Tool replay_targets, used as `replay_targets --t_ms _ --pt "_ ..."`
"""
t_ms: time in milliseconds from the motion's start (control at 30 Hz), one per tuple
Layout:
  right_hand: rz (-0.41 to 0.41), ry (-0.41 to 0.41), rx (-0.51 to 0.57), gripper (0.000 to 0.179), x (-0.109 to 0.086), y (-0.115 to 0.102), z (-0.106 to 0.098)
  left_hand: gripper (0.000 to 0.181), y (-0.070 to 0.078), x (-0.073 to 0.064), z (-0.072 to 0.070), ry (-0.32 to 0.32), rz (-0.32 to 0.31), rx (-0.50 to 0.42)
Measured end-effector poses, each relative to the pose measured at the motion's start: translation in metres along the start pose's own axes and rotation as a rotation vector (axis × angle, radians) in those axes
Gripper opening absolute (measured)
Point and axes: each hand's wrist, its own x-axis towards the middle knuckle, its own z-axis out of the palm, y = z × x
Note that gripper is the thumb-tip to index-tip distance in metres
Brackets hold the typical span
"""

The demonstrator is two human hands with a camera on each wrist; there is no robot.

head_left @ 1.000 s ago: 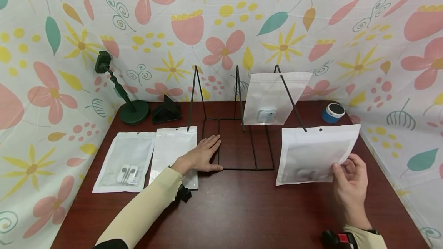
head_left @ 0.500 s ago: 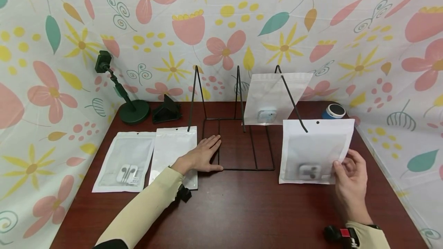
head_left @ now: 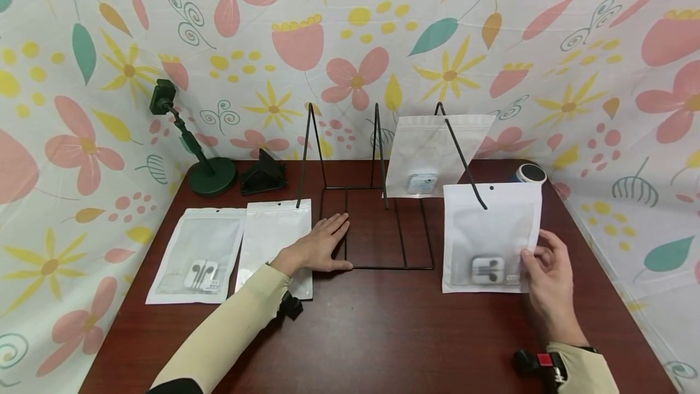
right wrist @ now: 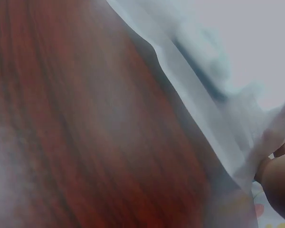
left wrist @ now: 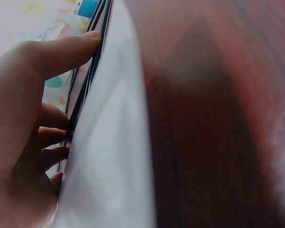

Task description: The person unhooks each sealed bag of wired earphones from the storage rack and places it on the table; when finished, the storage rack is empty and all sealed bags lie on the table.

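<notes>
My right hand (head_left: 552,290) pinches the right edge of a white zip pouch (head_left: 465,230), seen upright with a hang hole at its top. Through its frosted front shows a white case of earphones (head_left: 488,270). The right prong of a black wire display rack (head_left: 404,268) overlaps the pouch's upper part, its tip below and left of the hole. Farther back on that prong hangs another white pouch (head_left: 415,151) with a pale blue item. My left hand (head_left: 319,245) rests with fingers spread on the rack's base. In the right wrist view the held pouch (right wrist: 199,118) is blurred.
Two more white pouches lie at left: one with earphones (head_left: 188,248), one plain-looking (head_left: 276,230) partly under my left arm. Behind them stand a dark green stand (head_left: 212,176) and a black wedge-shaped object (head_left: 264,175). A blue-and-white round object (head_left: 530,173) sits back right.
My right hand has brought the pouch slightly left and turned it to face front more squarely, so the earphones show clearly. Its hole has moved up and left. My left hand has stayed put.
</notes>
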Motion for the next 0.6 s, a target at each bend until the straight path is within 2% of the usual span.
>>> replay_targets --t_ms 333,467,600 --pt "0.118 -0.05 -0.262 0.055 0.005 0.0 -0.005 0.102 0.0 -0.002 0.0 0.003 0.012 -0.007" --pt "0.134 -0.077 -0.365 0.057 0.008 0.0 -0.006 0.103 0.0 -0.002 -0.001 0.002 0.007 -0.004" --pt "0.144 -0.08 -0.517 0.059 0.011 0.002 -0.006 0.102 0.0 -0.001 0.0 0.001 0.004 -0.006"
